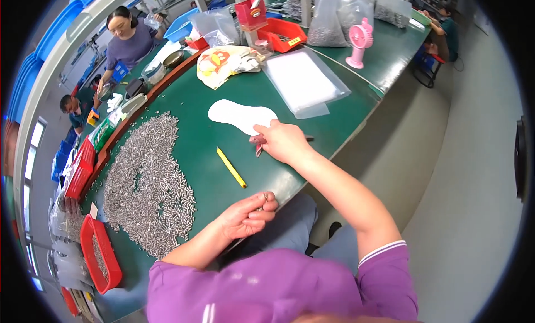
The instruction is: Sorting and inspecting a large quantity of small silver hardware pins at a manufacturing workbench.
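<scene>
My left hand (249, 216) is raised at the table's near edge, its fingers curled and the fingertips pressed together. Whatever they pinch is too small to make out. My right hand (285, 143) reaches across the table, its fingers closed around a small pinkish-red object (257, 140) mostly covered by the hand. A dark tip (310, 137) pokes out on the hand's other side. Just beyond lies a white sole-shaped pad (237, 112), close to my fingertips. Between both hands, a yellow pen-like tool (231, 167) rests on the green table (203, 135).
Left of my hands spreads a big pile of small metal pins (150, 184). A red bin (101, 256) stands at its near left. Farther off are clear plastic sheets (306, 81), a printed bag (223, 64), a pink fan (359, 42) and a red tray (281, 36). A person (131, 44) sits across.
</scene>
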The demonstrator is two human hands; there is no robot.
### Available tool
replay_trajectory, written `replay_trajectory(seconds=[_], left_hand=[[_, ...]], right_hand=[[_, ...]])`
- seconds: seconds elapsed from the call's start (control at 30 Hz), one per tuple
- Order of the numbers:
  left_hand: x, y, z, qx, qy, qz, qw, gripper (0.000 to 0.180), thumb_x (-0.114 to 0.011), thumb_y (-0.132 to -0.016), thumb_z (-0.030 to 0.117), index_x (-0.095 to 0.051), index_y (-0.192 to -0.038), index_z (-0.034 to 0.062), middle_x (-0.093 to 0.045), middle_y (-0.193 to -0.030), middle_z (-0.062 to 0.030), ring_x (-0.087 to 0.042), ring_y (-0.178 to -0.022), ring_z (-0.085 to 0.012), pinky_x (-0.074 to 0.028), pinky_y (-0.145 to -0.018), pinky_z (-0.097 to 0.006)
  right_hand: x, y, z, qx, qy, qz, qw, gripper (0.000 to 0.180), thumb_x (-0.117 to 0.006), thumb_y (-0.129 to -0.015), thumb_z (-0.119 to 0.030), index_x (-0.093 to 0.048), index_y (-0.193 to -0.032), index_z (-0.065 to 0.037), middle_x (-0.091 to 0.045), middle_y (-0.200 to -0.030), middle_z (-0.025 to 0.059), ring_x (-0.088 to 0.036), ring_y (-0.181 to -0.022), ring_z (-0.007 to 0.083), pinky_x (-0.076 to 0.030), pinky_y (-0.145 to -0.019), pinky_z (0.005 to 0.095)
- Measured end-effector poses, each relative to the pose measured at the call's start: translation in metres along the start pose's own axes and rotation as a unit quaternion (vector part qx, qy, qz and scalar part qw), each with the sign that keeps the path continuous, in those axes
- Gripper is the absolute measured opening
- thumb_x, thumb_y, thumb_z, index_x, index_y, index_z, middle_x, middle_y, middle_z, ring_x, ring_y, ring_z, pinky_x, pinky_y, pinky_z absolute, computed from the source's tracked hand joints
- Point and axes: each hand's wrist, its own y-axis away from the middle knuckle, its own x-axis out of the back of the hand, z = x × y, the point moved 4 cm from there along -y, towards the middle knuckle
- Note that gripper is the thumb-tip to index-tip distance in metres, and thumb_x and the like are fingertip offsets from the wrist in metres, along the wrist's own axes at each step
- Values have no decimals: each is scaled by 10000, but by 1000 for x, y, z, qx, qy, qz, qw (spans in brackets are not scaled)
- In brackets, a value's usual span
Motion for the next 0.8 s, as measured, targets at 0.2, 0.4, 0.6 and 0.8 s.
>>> replay_trajectory(seconds=[0.2, 0.4, 0.6, 0.8], left_hand=[[3, 9, 3, 43, -10, -28, 999, 156, -428, -939, 204, -423, -911, 51, -379, -788, -8, -315, -534, -13, -226, -381, -125], [2, 0, 4, 67, -19, -10, 997, 159, -489, -908, 182, -463, -878, 28, -417, -739, -33, -294, -474, -14, -232, -396, -148], [5, -7, 9, 97, 28, 4, 995, 167, -540, -879, 183, -461, -849, 38, -397, -715, -27, -299, -470, -18, -225, -374, -139], [-3, -1, 11, 168, -17, 86, 982, 175, -531, -885, 198, -463, -843, 43, -412, -702, 0, -309, -466, -1, -234, -386, -131]], right_hand=[[-4, -6, -3, -26, -60, -46, 997, 334, -687, -682, -195, -511, -934, -66, -530, -755, 114, -593, -656, 282, -488, -556, 370], [-5, -5, 4, -32, -58, -42, 997, 326, -676, -685, -160, -497, -925, -30, -521, -746, 97, -597, -611, 221, -489, -494, 309], [-10, -3, 12, -30, 7, -3, 1000, 344, -580, -715, -153, -523, -1024, -12, -507, -726, 36, -555, -549, 110, -468, -439, 214], [-1, -13, 8, -43, -65, -24, 997, 394, -579, -749, -173, -495, -1088, 9, -508, -718, 77, -573, -537, 178, -474, -435, 259]])
